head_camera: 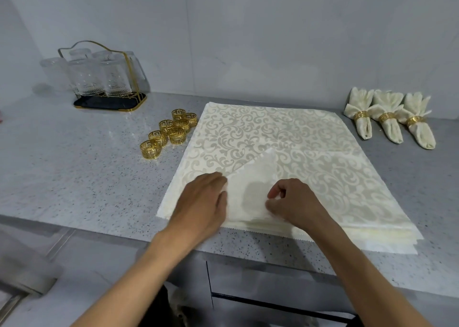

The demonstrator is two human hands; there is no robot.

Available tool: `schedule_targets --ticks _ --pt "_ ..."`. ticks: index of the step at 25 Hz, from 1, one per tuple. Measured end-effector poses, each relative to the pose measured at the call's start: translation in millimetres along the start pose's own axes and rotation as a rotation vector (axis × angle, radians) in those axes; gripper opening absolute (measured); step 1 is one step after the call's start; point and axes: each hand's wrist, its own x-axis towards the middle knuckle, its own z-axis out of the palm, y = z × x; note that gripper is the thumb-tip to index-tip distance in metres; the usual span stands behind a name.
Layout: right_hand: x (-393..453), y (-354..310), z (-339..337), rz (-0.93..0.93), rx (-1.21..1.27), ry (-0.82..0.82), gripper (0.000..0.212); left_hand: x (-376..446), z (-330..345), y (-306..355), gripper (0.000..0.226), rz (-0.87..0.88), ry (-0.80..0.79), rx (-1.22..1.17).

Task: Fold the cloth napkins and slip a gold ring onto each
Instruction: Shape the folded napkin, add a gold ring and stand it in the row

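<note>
A stack of cloth napkins [268,137] lies flat near the front edge of the bench [74,167], a little right of its middle. The near-left corner of the top napkin [250,190] is turned over toward the centre of the cloth, so its plain underside shows. The left hand [201,202] lies flat with straight fingers on the left side of this flap. The right hand [290,202] has curled fingers and seems to pinch the cloth on the right side of the flap, though the fingertips are turned away, so I cannot be sure.

To do this fold well, the left hand should press the crease while the right hand draws the corner to the centre and takes only the top layer.

Loose gold rings [169,132] stand in a cluster just left of the stack, toward the back. Three finished napkins [390,120] with rings lie near the back right edge.

How many napkins remain in the stack cannot be counted. The front corner of the stack hangs over the bench edge, and the hands cover part of the crease.
</note>
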Motion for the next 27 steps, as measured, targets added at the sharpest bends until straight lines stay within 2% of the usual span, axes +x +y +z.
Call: schedule_targets --ticks 3,5,8,10,12,14,16,18,20,23,25,27 --pt "-4 0 -2 -0.001 -0.029 0.018 0.009 31 29 6 0.056 -0.006 -0.227 0.064" --pt "-8 -3 -1 -0.033 -0.137 0.047 0.012 33 41 0 0.060 0.001 -0.317 0.145" --pt "-2 -22 13 -0.335 -0.372 0.236 0.026 32 47 -1 0.068 0.031 -0.321 0.225" --pt "25 -30 21 -0.454 -0.469 0.120 0.041 29 47 -3 0.075 0.041 -0.299 0.213" --pt "63 -14 15 -0.351 -0.588 -0.041 0.052 31 46 -2 0.074 0.039 -0.309 0.206" --pt "92 10 3 -0.239 -0.595 -0.110 0.054 29 44 -1 0.073 0.035 -0.311 0.218" --pt "107 26 -10 -0.249 -0.575 -0.087 0.052 30 43 0 0.071 0.036 -0.302 0.210" --pt "114 38 -31 -0.264 -0.602 0.045 0.048 31 45 -2 0.072 0.045 -0.308 0.203" --pt "118 57 -66 -0.114 -0.618 0.146 0.045 31 47 -3 0.081 0.060 -0.309 0.213" --pt "115 88 -122 0.150 -0.631 0.033 0.053 30 49 -5 0.094 0.059 -0.318 0.219" --pt "113 100 -147 0.227 -0.644 -0.032 0.062 30 47 -4 0.089 0.047 -0.318 0.210" --pt "111 108 -163 0.270 -0.500 -0.049 0.056 31 45 -1 0.076 0.033 -0.325 0.212"
